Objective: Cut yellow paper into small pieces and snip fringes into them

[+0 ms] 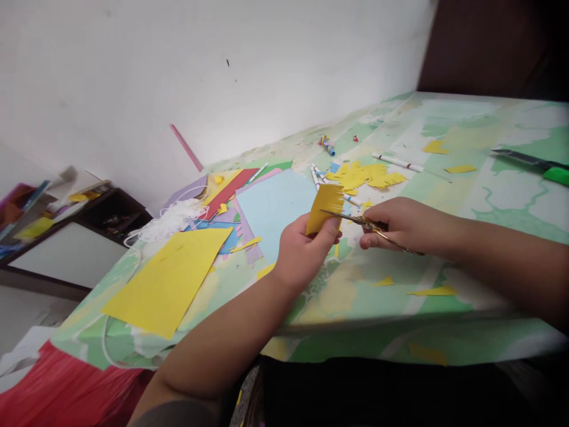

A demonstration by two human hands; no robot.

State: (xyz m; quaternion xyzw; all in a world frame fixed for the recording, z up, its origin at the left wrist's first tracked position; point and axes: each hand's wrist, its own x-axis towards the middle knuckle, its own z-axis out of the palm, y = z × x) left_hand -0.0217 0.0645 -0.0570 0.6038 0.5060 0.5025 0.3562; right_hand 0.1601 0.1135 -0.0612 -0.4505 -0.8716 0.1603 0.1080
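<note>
My left hand (303,252) pinches a small piece of yellow paper (320,209) above the table. Fringe-like slits run along the right edge of that piece. In my right hand (402,225) are gold-coloured scissors (377,226), held by their handles. Their blades point left and lie against the yellow paper, just above my left thumb. Behind my hands, a heap of fringed yellow paper pieces (362,175) rests on the cloth. Light blue paper sheets (284,198) spread out to the left of it.
A large yellow sheet (171,279) lies front left, beside tangled white string (178,214). Markers (398,162) and yellow scraps (433,291) are scattered over the patterned tablecloth (355,308). A dark-bladed cutter with a green handle (555,175) lies far right. The white wall (275,71) borders the table.
</note>
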